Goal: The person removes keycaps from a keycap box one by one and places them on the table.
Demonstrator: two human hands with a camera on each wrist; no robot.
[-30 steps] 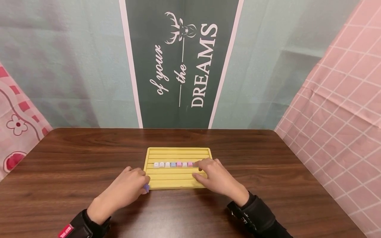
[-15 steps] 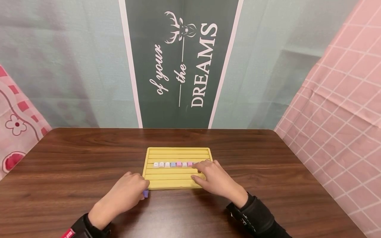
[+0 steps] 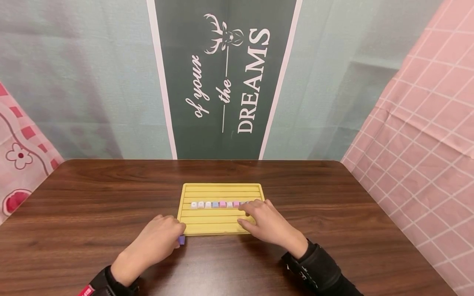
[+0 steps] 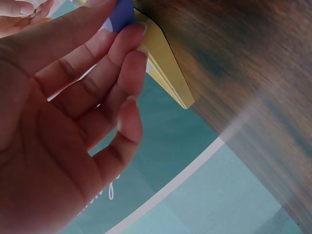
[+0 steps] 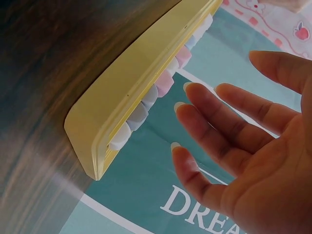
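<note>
Near the middle of the table lies a yellow ridged tray with several keycaps standing in a row along one groove, among them a blue keycap and a pink keycap. At the tray's front left corner my left hand pinches a purple keycap between thumb and fingers. My right hand hovers over the tray's right side, hiding the right end of the row in the head view. In the right wrist view its fingers are spread loosely and hold nothing, apart from a white keycap at the row's end.
The brown wooden table extends around the tray. Behind it hangs a green curtain with white lettering. A pink checked cloth hangs on the right and a flower-patterned cloth on the left.
My left hand has drawn slightly toward me with the purple keycap, past the tray's front corner. My right hand has shifted only a little, and more of the row's right end shows.
</note>
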